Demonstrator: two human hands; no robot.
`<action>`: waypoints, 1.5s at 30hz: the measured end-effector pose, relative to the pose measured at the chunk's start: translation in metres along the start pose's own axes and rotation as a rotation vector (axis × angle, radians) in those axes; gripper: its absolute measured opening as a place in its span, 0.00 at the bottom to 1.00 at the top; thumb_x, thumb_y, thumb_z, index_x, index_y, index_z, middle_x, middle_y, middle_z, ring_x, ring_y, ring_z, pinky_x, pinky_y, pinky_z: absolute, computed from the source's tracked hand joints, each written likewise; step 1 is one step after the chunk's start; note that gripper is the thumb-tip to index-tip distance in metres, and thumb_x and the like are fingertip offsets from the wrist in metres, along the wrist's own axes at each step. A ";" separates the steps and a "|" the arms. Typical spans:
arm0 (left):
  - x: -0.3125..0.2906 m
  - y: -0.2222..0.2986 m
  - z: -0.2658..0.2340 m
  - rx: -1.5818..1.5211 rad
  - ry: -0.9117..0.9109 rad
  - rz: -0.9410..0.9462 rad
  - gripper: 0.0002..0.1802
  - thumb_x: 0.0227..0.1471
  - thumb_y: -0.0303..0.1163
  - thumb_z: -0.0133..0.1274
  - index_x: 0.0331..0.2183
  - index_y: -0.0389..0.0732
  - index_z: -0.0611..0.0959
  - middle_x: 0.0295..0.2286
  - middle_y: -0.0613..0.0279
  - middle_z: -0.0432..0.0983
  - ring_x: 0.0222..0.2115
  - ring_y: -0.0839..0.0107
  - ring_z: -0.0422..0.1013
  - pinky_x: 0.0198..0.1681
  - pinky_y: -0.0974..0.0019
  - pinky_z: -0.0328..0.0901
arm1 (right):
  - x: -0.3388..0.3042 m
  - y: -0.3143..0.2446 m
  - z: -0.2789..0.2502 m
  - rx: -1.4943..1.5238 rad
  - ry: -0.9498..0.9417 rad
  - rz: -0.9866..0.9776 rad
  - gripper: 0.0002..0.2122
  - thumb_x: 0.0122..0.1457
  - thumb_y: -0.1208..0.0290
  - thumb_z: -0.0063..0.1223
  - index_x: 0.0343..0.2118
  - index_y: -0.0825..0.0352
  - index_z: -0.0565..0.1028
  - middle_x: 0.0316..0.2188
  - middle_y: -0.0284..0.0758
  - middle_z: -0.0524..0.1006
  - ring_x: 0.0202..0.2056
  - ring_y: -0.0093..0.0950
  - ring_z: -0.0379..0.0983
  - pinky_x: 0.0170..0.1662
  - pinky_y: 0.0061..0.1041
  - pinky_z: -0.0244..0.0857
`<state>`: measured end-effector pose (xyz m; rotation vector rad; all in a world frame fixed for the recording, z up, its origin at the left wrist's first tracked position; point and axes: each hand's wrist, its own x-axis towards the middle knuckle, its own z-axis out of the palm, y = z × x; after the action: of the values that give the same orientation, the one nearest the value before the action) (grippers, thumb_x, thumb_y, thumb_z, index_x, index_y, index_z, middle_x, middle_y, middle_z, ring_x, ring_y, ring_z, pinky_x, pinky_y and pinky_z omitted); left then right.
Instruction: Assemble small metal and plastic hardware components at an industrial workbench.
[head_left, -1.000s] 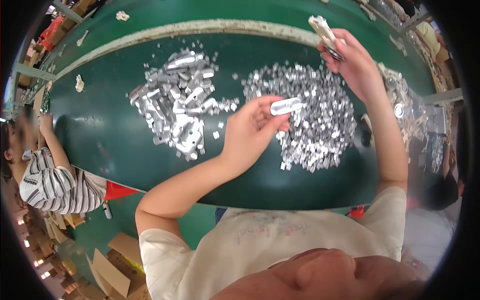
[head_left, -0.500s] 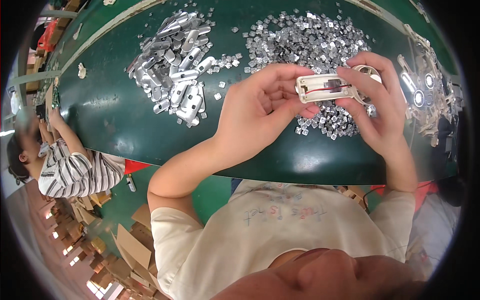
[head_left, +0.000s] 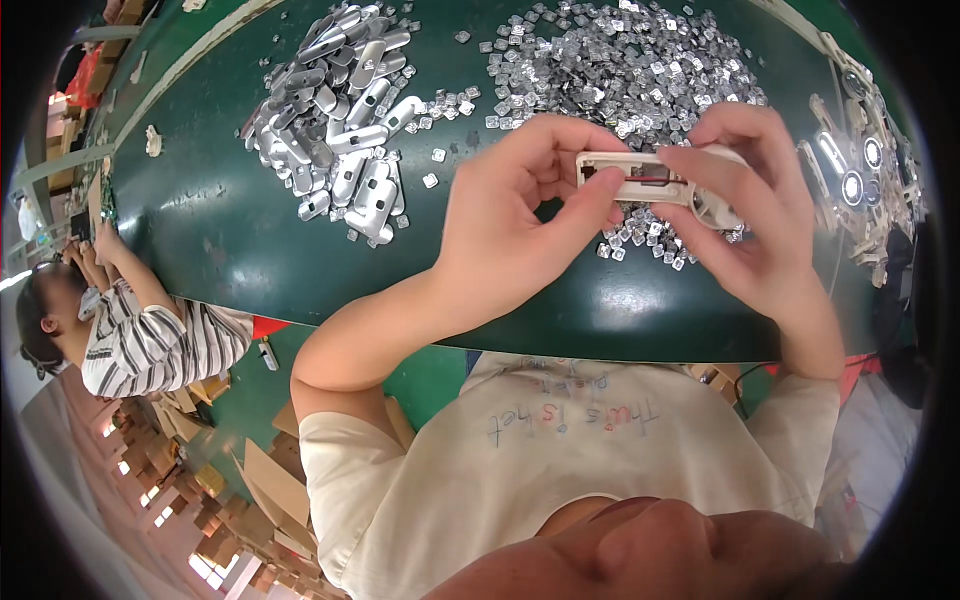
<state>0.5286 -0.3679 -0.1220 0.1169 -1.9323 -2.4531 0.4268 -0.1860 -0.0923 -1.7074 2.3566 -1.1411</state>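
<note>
The open cream-white plastic housing (head_left: 634, 171) is pinched by the left hand (head_left: 510, 220) and right hand (head_left: 755, 205) above the worktop (head_left: 400, 285); its red wire (head_left: 660, 181) could be damaged by careless pressing.

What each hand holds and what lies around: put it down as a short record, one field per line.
Left hand: holds the left end of a cream housing, thumb over its open side
Right hand: grips the housing's rounded right end
Inside housing: a red wire
Table: dark green
Left pile: elongated silver covers
Pile beyond the hands: small shiny square pieces
Far right: a cluster of pale parts
Nearby: a person in a striped top, at left
</note>
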 end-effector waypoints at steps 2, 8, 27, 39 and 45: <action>0.000 -0.003 0.002 0.128 0.027 0.042 0.12 0.49 0.18 0.48 0.39 0.31 0.71 0.34 0.56 0.72 0.31 0.73 0.72 0.34 0.74 0.68 | 0.000 0.004 0.006 0.080 -0.032 0.025 0.17 0.41 0.81 0.59 0.38 0.70 0.72 0.37 0.41 0.67 0.35 0.29 0.67 0.35 0.23 0.63; 0.002 -0.022 0.003 0.305 0.137 0.173 0.09 0.50 0.19 0.49 0.37 0.32 0.71 0.34 0.59 0.71 0.31 0.76 0.69 0.34 0.74 0.68 | -0.008 -0.001 0.027 0.275 0.120 0.234 0.12 0.43 0.81 0.58 0.33 0.70 0.71 0.29 0.37 0.72 0.30 0.29 0.69 0.32 0.21 0.64; 0.025 0.033 -0.092 1.421 0.315 0.111 0.07 0.38 0.22 0.56 0.26 0.35 0.76 0.25 0.55 0.73 0.24 0.59 0.71 0.30 0.63 0.65 | 0.110 0.191 -0.010 1.125 0.367 0.565 0.07 0.55 0.73 0.48 0.33 0.72 0.71 0.28 0.31 0.70 0.28 0.21 0.67 0.36 0.19 0.63; 0.035 0.041 -0.110 1.198 0.097 -0.243 0.06 0.39 0.22 0.55 0.27 0.35 0.77 0.20 0.64 0.72 0.23 0.77 0.69 0.28 0.68 0.65 | 0.001 0.055 0.011 -0.087 -0.087 0.321 0.09 0.42 0.79 0.57 0.30 0.69 0.74 0.29 0.36 0.70 0.35 0.35 0.67 0.38 0.29 0.62; 0.043 0.044 -0.066 0.552 0.153 0.032 0.08 0.42 0.25 0.57 0.29 0.35 0.79 0.23 0.65 0.76 0.24 0.79 0.70 0.29 0.76 0.64 | -0.004 0.059 0.006 -0.010 0.089 0.263 0.05 0.46 0.81 0.52 0.26 0.71 0.68 0.27 0.36 0.69 0.29 0.32 0.68 0.32 0.25 0.63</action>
<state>0.4893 -0.4443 -0.0970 0.2664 -2.4468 -1.7638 0.3829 -0.1781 -0.1313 -1.3221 2.5461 -1.1823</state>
